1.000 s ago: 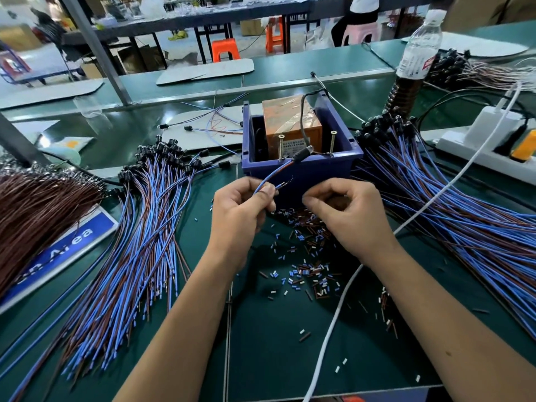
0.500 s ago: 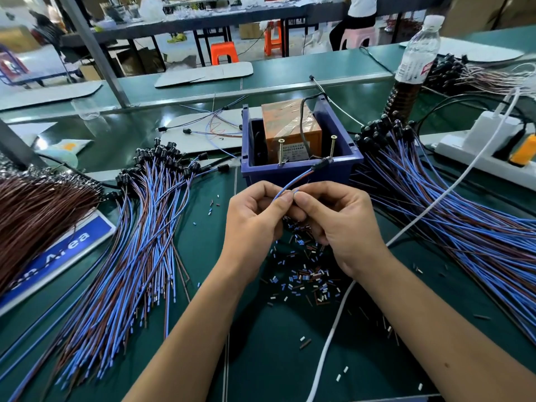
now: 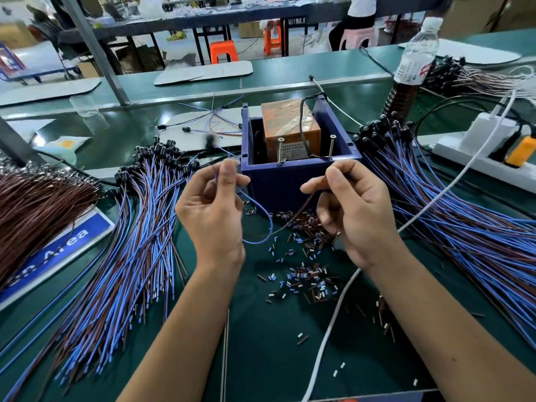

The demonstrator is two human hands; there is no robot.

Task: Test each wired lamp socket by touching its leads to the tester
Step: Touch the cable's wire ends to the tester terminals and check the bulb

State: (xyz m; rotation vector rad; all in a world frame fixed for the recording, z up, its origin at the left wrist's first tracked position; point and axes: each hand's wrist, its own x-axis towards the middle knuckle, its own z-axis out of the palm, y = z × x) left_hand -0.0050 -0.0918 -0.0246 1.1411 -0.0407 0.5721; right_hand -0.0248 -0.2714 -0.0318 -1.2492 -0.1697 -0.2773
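Note:
The tester is a dark blue box [image 3: 290, 184] holding an orange transformer [image 3: 290, 126], with two upright screws [image 3: 280, 149] at its front rim. My left hand [image 3: 213, 210] pinches the blue lead [image 3: 261, 216] in front of the box's left corner. My right hand [image 3: 352, 210] pinches the brown lead [image 3: 298, 211] in front of the box's right side. The two leads hang in a loop between my hands. The socket on these leads is hidden. Neither lead touches a screw.
Piles of blue-and-brown wired sockets lie to the left [image 3: 139, 227] and to the right [image 3: 452, 204]. Cut insulation bits [image 3: 304, 274] litter the green mat. A white cable [image 3: 333, 323] crosses at the right. A bottle [image 3: 412, 68] and a power strip [image 3: 481, 152] stand at the back right.
My hands were together in front of the box, pinching one wire pair. They have drawn apart, blue lead to the left, brown lead to the right, both raised toward the box rim.

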